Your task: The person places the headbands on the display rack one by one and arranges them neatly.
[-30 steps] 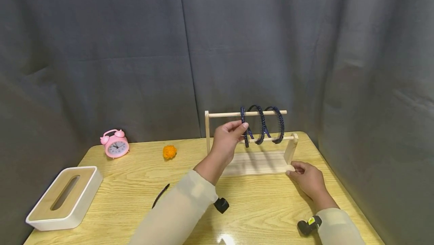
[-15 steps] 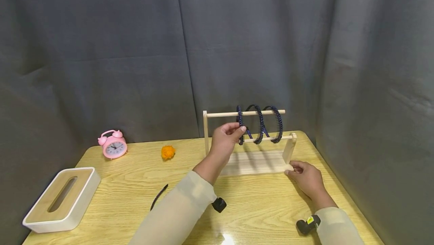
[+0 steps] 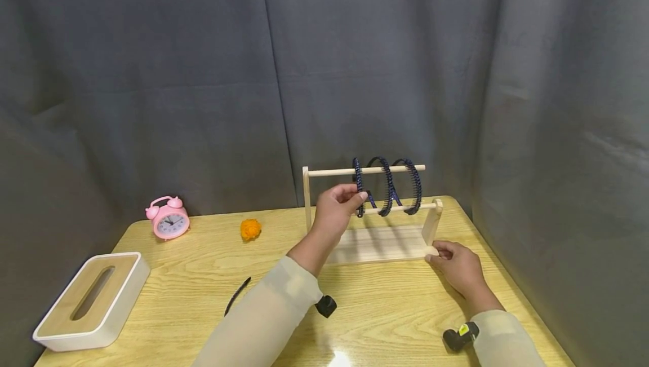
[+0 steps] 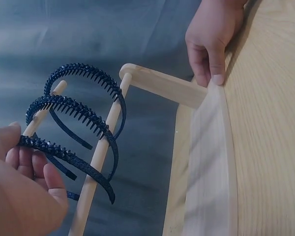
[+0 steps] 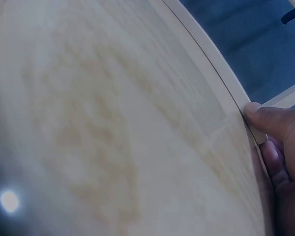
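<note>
My left hand (image 3: 334,212) pinches a dark blue beaded headband (image 4: 83,164) between thumb and fingers. This headband is the leftmost of three on a wooden rack (image 3: 380,246), lying over its upper and lower rods. A middle headband (image 3: 389,186) and a right headband (image 3: 418,186) hang beside it, teeth showing along their inner sides. Down at the rack's front right corner, my right hand (image 3: 460,268) grips the base between thumb and fingers. In the right wrist view, the thumb (image 5: 270,115) presses along the base's edge.
A dark thin curved band (image 3: 237,296) lies on the wood-grain table (image 3: 385,316), partly behind the left sleeve. At left stand a pink alarm clock (image 3: 171,224) and a white tissue box with wooden lid (image 3: 121,299). An orange fluffy ball (image 3: 250,229) lies between clock and rack. Grey curtains surround the table.
The held headband has shifted slightly left along the rods, its lower end swinging left and up a little. My right hand keeps its hold on the base. The head view has shifted slightly.
</note>
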A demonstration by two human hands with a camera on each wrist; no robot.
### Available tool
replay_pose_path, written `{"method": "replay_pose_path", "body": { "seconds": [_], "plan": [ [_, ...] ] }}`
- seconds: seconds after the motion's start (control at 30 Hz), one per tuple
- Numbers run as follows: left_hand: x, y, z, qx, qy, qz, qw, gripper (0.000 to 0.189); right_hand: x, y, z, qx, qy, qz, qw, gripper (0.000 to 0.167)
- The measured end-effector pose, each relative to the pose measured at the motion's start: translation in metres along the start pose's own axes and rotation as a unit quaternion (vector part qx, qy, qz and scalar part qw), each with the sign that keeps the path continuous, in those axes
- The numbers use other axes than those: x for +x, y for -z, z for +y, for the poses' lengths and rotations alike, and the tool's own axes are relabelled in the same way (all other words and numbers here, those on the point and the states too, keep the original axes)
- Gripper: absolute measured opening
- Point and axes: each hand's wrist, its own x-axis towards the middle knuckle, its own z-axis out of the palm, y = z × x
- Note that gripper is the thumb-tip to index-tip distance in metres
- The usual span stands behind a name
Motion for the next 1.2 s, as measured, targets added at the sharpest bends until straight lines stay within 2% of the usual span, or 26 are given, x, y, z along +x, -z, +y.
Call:
{"method": "replay_pose_path", "body": {
  "seconds": [0.33, 0.67, 0.97, 1.2],
  "plan": [
    [-0.002, 0.003, 0.0, 0.023, -0.015, -0.014, 0.9995, 0.027, 0.002, 0.002, -0.001, -0.004, 0.007, 0.0, 1.0, 0.051],
    [-0.009, 0.001, -0.011, 0.032, -0.021, -0.013, 0.9992, 0.024, 0.002, 0.001, -0.001, 0.0, 0.007, -0.002, 1.0, 0.051],
    [-0.009, -0.003, -0.02, 0.038, -0.022, -0.002, 0.999, 0.018, 0.0, 0.001, 0.0, -0.002, 0.001, -0.002, 1.0, 0.051],
    [-0.009, -0.003, -0.021, 0.041, -0.024, 0.002, 0.9989, 0.021, 0.0, 0.0, 0.001, -0.004, 0.002, -0.003, 1.0, 0.052]
  ]
}}
